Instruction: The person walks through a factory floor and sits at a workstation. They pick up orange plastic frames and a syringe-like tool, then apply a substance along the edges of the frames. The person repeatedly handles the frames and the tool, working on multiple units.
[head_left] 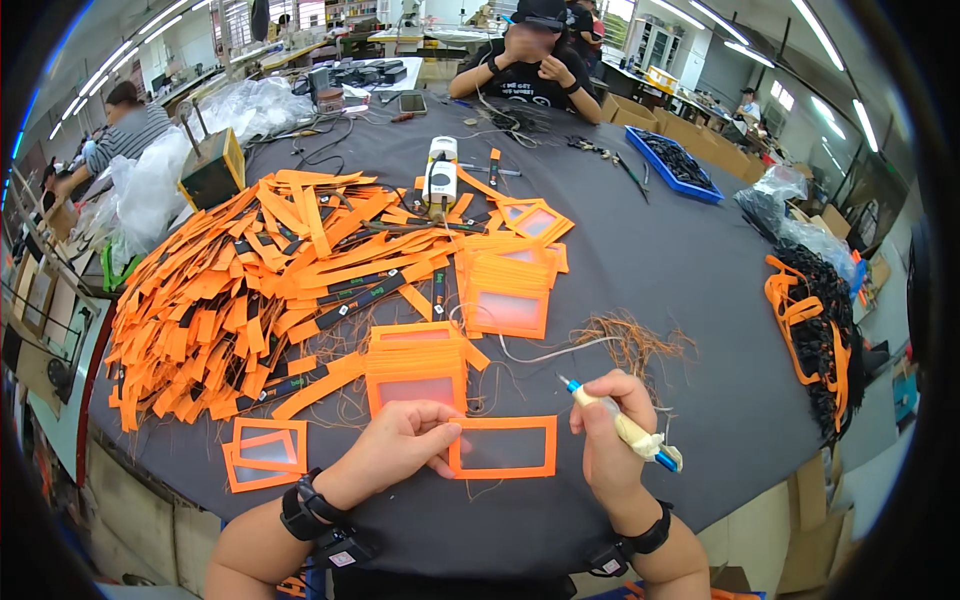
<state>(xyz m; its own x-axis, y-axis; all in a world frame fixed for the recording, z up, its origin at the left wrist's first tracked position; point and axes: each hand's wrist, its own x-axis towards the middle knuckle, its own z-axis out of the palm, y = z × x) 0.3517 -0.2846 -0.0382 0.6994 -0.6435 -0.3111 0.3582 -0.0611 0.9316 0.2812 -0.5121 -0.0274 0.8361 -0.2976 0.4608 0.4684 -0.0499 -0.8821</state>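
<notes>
My left hand [412,437] pinches the left edge of an orange-bordered clear pocket [503,421], a flat rectangle lying just above the dark table cover. In my right hand [612,440] is a blue pen-shaped tool [633,434] with a thin metal tip and a cream wrapping round its middle. Its tip points up and left, apart from the pocket. Directly beyond my left hand stands a stack of similar orange-edged pockets [415,392]. Another stack [508,305] lies farther off, and two loose pockets [268,447] overlap at the left.
A large heap of orange and black straps [230,300] covers the left side. Thread scraps [632,340] lie beyond my right hand, near a pale cable. Farther away are a white power socket [440,175], a blue tray [675,165] of black parts, and a seated person [530,75].
</notes>
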